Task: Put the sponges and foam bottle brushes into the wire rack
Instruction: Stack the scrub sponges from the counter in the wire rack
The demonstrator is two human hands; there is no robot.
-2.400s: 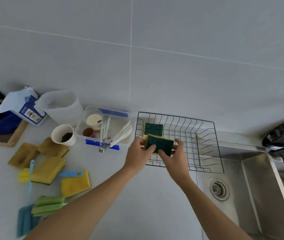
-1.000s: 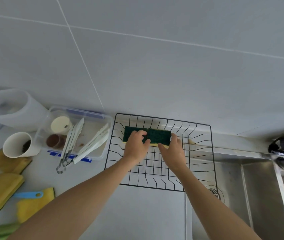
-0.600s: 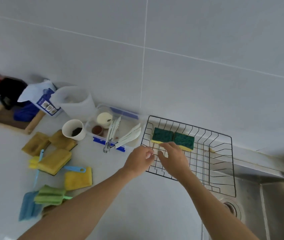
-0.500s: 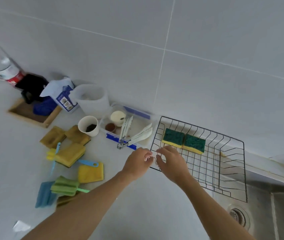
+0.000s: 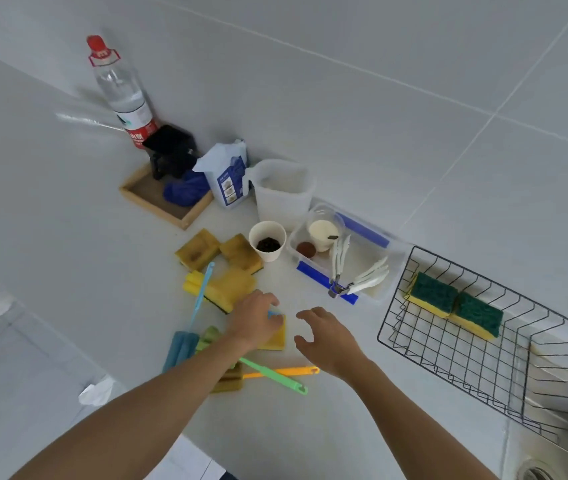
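We count two green-topped sponges (image 5: 454, 304) lying side by side at the far left of the wire rack (image 5: 490, 358); the rest is still on the counter (image 5: 310, 427). Our left hand (image 5: 255, 320) rests on a yellow sponge (image 5: 275, 336), fingers curled over it but not yet lifting, we judge. Our right hand (image 5: 327, 336) hovers just beside it, fingers spread and empty. More yellow sponges (image 5: 222, 268) and the foam bottle brushes (image 5: 185, 336) remain at left.

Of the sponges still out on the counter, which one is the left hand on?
The bright yellow sponge nearest the camera: the left hand lies over its left part. The three browner, stained sponges sit farther back, untouched.
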